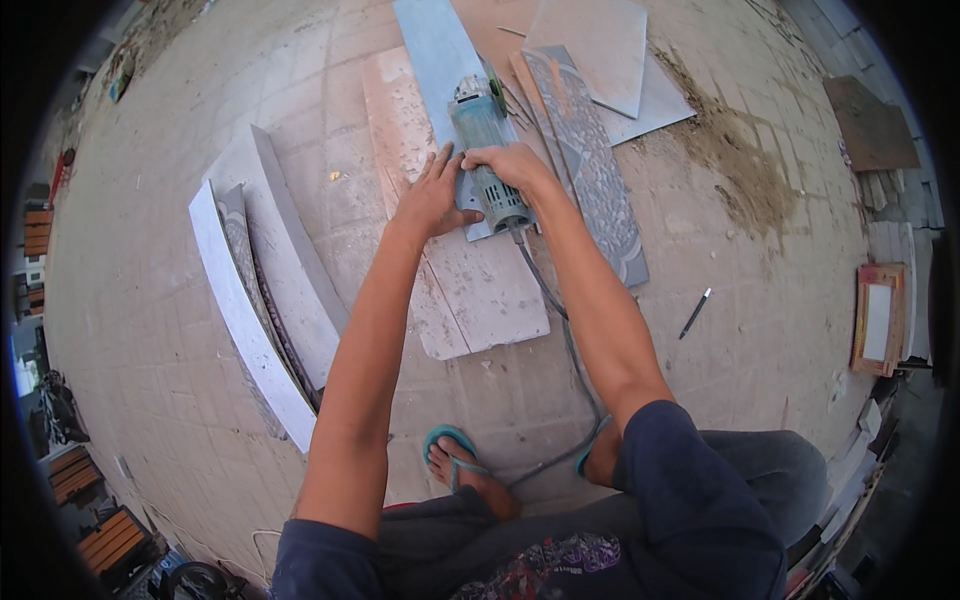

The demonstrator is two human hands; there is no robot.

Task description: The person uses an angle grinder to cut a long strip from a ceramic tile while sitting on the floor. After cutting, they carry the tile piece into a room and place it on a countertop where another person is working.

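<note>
My right hand (pixel 508 168) is wrapped around the body of a teal and grey angle grinder (pixel 478 128). The grinder's metal head points away from me, and its cord runs back from the near end. Beneath the tool lies a long, pale blue tile strip (pixel 432 55). My left hand (pixel 432 198) rests against this strip just left of the grinder, fingers stretched out and thumb toward the tool. Under the strip is a worn, whitish-pink board (pixel 490 305). The grinder's disc is mostly hidden, so I cannot tell whether it touches the strip.
Pebble-patterned tile pieces (pixel 600 165) lie right of the board, with larger tiles (pixel 590 50) behind them. Curved-looking strips (pixel 285 250) stand at left. A pen (pixel 695 313) and a sand patch (pixel 755 185) are at right. The power cord (pixel 570 350) trails near my sandaled feet.
</note>
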